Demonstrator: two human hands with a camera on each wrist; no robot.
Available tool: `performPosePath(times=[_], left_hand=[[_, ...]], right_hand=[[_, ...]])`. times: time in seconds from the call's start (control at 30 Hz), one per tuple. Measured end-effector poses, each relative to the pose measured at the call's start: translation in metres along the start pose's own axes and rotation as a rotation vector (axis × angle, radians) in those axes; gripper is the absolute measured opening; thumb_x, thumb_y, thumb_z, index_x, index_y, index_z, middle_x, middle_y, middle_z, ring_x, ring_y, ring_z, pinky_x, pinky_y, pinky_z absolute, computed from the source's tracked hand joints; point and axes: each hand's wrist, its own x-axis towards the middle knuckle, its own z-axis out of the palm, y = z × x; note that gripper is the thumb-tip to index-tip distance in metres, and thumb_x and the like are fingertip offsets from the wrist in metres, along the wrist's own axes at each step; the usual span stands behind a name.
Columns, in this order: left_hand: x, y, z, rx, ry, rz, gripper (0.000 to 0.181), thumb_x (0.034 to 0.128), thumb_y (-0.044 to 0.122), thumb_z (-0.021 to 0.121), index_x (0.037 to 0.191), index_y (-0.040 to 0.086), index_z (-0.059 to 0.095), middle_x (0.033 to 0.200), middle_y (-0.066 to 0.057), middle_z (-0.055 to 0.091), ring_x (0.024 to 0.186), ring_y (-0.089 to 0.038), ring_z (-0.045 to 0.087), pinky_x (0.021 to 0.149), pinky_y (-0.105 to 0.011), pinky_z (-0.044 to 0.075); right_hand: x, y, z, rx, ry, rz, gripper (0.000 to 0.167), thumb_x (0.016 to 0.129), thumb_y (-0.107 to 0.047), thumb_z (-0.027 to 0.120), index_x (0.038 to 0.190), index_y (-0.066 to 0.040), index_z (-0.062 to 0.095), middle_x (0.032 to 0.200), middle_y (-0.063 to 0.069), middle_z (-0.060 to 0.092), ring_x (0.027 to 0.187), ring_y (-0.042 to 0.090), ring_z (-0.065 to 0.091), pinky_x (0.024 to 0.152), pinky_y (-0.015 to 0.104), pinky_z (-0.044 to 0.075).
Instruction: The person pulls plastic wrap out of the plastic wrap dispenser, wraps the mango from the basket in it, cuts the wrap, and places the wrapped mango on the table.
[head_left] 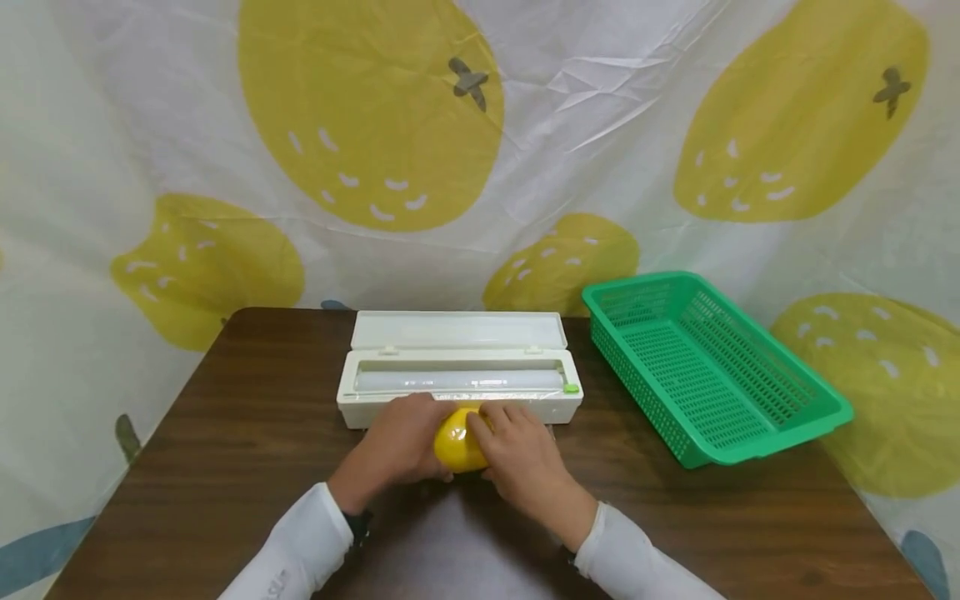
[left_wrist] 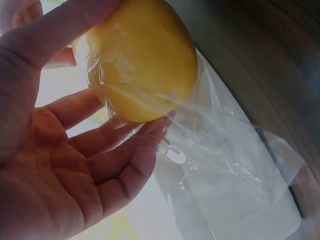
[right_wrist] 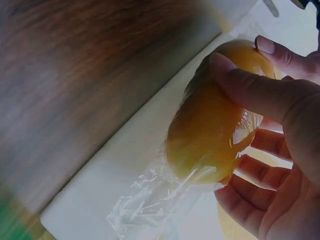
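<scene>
A smooth, oblong yellow fruit (head_left: 457, 443) is held between both hands in front of the white cling film dispenser (head_left: 354, 413). Clear cling film (left_wrist: 225, 145) lies over its skin, and loose crumpled film trails off it in both wrist views. The left hand (head_left: 397, 442) grips one side, thumb on the fruit and fingers curled beneath. On the other side the right hand (head_left: 525, 454) holds it, with its thumb (right_wrist: 250, 85) across the wrapped surface and its fingers curved around. Behind the fruit, the film roll (head_left: 457, 380) shows in the open dispenser.
The dispenser's lid (head_left: 459, 330) is tipped back toward the wall, and a small green slider (head_left: 572, 388) sits at its right end. A green plastic basket (head_left: 738, 457) stands at the right of the dark wooden table (head_left: 247, 450). A lemon-patterned cloth (head_left: 562, 150) hangs behind.
</scene>
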Motion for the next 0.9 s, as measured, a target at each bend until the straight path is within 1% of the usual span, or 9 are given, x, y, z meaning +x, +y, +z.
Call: performPosePath(times=[0.1,0.23,0.3,0.37,0.43,0.53,0.63,0.77,0.9], left_hand=[[0.000,-0.001,0.002,-0.008,0.005,-0.003,0.062,0.0568,0.033,0.097,0.108,0.013,0.069,0.087,0.001,0.067,0.077,-0.018,0.058,0.074,-0.038,0.050],[-0.003,0.000,0.004,0.001,0.023,-0.011,0.067,0.0607,0.033,0.096,0.116,0.009,0.066,0.093,-0.003,0.069,0.081,-0.021,0.061,0.076,-0.040,0.052],[-0.005,0.004,0.006,0.021,0.027,-0.039,0.074,0.0619,0.033,0.096,0.122,0.005,0.062,0.097,-0.007,0.070,0.083,-0.024,0.063,0.078,-0.042,0.053],[-0.006,0.009,0.008,0.061,0.032,-0.075,0.075,0.0625,0.034,0.096,0.121,0.003,0.060,0.099,-0.011,0.070,0.086,-0.028,0.064,0.079,-0.046,0.053],[-0.006,0.016,0.010,0.113,0.023,-0.127,0.075,0.0642,0.036,0.095,0.121,0.002,0.059,0.102,-0.013,0.069,0.089,-0.030,0.061,0.080,-0.048,0.051],[-0.007,0.027,0.011,0.233,0.027,-0.180,0.072,0.0650,0.042,0.093,0.116,0.003,0.061,0.105,-0.015,0.064,0.095,-0.033,0.055,0.078,-0.049,0.049],[-0.007,0.033,0.012,0.328,0.059,-0.199,0.076,0.0611,0.047,0.094,0.115,0.004,0.063,0.108,-0.016,0.056,0.098,-0.033,0.050,0.076,-0.048,0.048],[-0.007,0.037,0.016,0.416,0.084,-0.178,0.088,0.0507,0.054,0.097,0.112,0.002,0.063,0.103,-0.015,0.051,0.093,-0.032,0.049,0.073,-0.044,0.046],[-0.006,0.037,0.020,0.475,0.117,-0.147,0.093,0.0434,0.053,0.099,0.111,0.003,0.059,0.095,-0.013,0.051,0.086,-0.029,0.051,0.069,-0.040,0.043]], right_hand=[[0.002,0.002,0.003,-0.004,0.011,-0.008,0.073,0.054,-0.033,0.100,0.112,-0.012,0.060,0.102,0.004,0.061,0.088,0.022,0.062,0.079,0.034,0.053],[0.006,0.008,0.003,0.012,-0.047,-0.007,0.065,0.060,-0.033,0.097,0.111,-0.013,0.061,0.101,0.004,0.061,0.086,0.022,0.063,0.080,0.034,0.054],[0.007,0.011,0.001,0.027,-0.083,-0.010,0.062,0.064,-0.033,0.095,0.112,-0.013,0.061,0.101,0.004,0.061,0.087,0.022,0.064,0.080,0.035,0.054],[0.008,0.014,0.001,0.042,-0.106,-0.016,0.060,0.066,-0.033,0.093,0.114,-0.014,0.062,0.102,0.003,0.062,0.086,0.022,0.063,0.079,0.035,0.054],[0.008,0.017,0.001,0.058,-0.116,-0.021,0.060,0.066,-0.033,0.093,0.115,-0.015,0.062,0.103,0.002,0.062,0.086,0.021,0.063,0.077,0.035,0.053],[0.008,0.021,0.003,0.079,-0.123,-0.027,0.059,0.066,-0.033,0.092,0.115,-0.017,0.064,0.103,0.000,0.063,0.085,0.020,0.063,0.076,0.034,0.052],[0.009,0.023,0.002,0.106,-0.136,-0.032,0.059,0.066,-0.031,0.093,0.116,-0.017,0.065,0.104,0.000,0.064,0.084,0.020,0.063,0.076,0.034,0.052],[0.012,0.025,0.000,0.132,-0.187,-0.025,0.060,0.067,-0.030,0.093,0.118,-0.016,0.067,0.105,0.002,0.065,0.085,0.021,0.063,0.079,0.035,0.054],[0.015,0.027,-0.001,0.152,-0.243,-0.011,0.058,0.068,-0.029,0.093,0.119,-0.016,0.068,0.103,0.002,0.065,0.084,0.022,0.063,0.080,0.036,0.055]])
